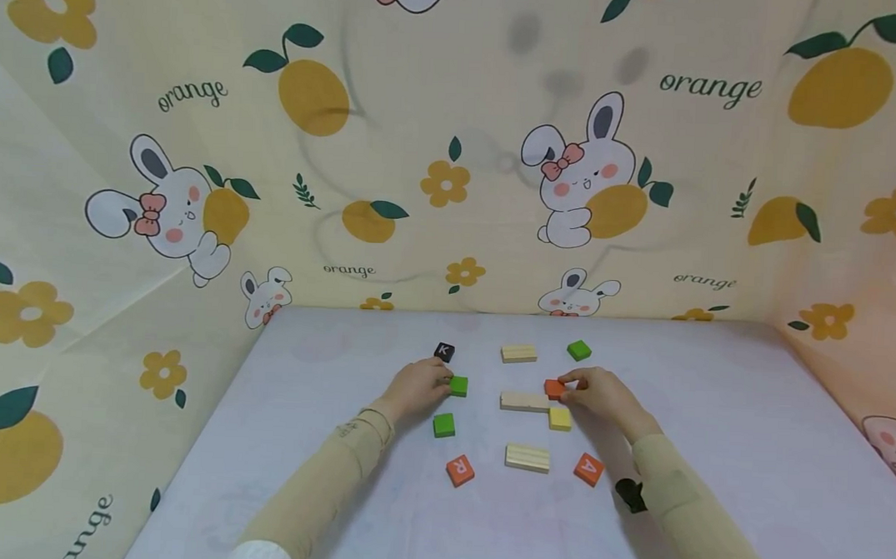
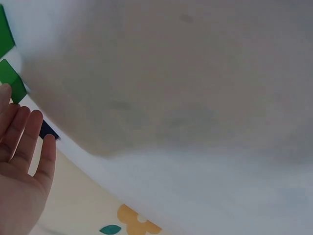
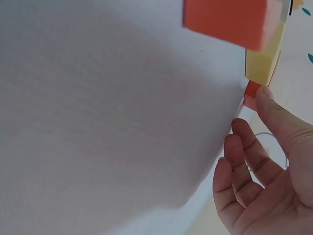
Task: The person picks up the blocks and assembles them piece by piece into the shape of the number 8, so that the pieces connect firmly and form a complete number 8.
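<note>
In the head view, my left hand (image 1: 418,387) pinches a green block (image 1: 458,387) at its left side. A black block with the letter K (image 1: 444,352) lies just beyond those fingers, and another green block (image 1: 444,425) sits nearer to me. My right hand (image 1: 601,395) has thumb and index finger at an orange-red block (image 1: 554,389), pinching its right end. That block stands by the right end of a pale wooden plank (image 1: 523,402), with a yellow block (image 1: 559,419) just in front. The right wrist view shows the thumb (image 3: 271,110) against the orange-red block's edge.
Two more wooden planks lie on the white table (image 1: 325,349), one farther back (image 1: 518,353) and one nearer (image 1: 527,458). Orange-red letter blocks R (image 1: 460,470) and A (image 1: 588,469) lie in front. A green block (image 1: 578,350) sits at the back right. Printed cloth walls (image 1: 393,169) enclose the table.
</note>
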`<control>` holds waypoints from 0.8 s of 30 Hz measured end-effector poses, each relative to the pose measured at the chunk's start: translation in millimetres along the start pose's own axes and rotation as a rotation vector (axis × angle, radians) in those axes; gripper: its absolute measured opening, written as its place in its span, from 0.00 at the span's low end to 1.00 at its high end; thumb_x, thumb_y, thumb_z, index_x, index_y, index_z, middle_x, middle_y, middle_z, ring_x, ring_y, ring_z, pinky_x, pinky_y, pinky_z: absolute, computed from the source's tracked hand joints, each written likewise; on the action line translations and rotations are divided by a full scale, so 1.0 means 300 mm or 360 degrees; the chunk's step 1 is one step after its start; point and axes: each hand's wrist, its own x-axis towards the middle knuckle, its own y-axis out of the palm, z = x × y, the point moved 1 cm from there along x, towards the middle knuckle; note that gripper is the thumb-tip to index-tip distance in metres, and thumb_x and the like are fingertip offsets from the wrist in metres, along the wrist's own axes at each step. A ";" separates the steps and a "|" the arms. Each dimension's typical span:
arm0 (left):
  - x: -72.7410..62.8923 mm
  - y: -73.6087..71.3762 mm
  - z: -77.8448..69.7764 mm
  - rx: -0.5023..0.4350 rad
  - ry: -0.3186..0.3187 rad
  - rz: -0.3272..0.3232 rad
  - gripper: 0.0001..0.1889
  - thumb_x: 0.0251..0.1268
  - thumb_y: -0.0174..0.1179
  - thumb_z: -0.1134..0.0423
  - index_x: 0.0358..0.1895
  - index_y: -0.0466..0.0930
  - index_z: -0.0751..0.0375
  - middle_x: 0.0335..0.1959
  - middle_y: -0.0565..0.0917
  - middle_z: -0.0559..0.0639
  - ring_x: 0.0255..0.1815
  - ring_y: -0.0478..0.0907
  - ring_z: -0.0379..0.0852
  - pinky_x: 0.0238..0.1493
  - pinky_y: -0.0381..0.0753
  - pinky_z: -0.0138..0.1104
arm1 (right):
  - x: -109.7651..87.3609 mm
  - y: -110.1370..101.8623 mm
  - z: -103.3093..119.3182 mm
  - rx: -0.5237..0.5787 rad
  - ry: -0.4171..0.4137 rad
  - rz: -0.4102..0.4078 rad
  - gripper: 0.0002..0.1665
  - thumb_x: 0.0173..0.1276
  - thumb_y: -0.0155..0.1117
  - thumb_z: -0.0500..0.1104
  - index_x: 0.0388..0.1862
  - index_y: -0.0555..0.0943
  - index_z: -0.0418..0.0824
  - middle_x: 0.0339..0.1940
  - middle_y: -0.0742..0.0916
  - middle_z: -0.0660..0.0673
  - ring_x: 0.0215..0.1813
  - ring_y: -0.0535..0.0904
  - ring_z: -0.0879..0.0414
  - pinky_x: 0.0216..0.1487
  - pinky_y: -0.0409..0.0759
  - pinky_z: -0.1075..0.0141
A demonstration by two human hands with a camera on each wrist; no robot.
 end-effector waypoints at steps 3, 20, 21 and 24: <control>0.009 0.007 -0.018 0.0018 0.0008 0.0003 0.15 0.63 0.58 0.56 0.49 0.81 0.56 0.43 0.82 0.47 0.45 0.79 0.43 0.50 0.78 0.36 | 0.000 0.000 0.001 0.0007 0.0006 0.0003 0.24 0.62 0.64 0.48 0.57 0.78 0.45 0.48 0.80 0.40 0.46 0.72 0.49 0.45 0.74 0.57; 0.070 0.041 -0.107 0.0138 0.0071 -0.0041 0.14 0.64 0.57 0.53 0.48 0.83 0.54 0.43 0.83 0.45 0.42 0.80 0.39 0.43 0.78 0.31 | 0.000 -0.009 0.007 -0.0026 -0.0042 0.0015 0.24 0.62 0.64 0.47 0.57 0.77 0.42 0.44 0.81 0.41 0.41 0.72 0.51 0.39 0.73 0.62; 0.073 0.042 -0.110 0.0140 0.0072 -0.0048 0.14 0.64 0.57 0.53 0.48 0.83 0.55 0.43 0.83 0.45 0.42 0.80 0.39 0.42 0.78 0.31 | -0.001 -0.009 0.007 -0.0026 -0.0041 0.0016 0.24 0.62 0.64 0.47 0.57 0.77 0.42 0.43 0.81 0.41 0.41 0.72 0.51 0.38 0.72 0.63; 0.079 0.041 -0.123 0.0132 0.0065 -0.0049 0.15 0.64 0.57 0.53 0.48 0.82 0.55 0.44 0.83 0.46 0.42 0.80 0.39 0.43 0.78 0.30 | -0.003 -0.008 0.007 -0.0015 -0.0031 0.0014 0.24 0.62 0.64 0.47 0.57 0.77 0.43 0.42 0.81 0.42 0.40 0.71 0.52 0.37 0.71 0.64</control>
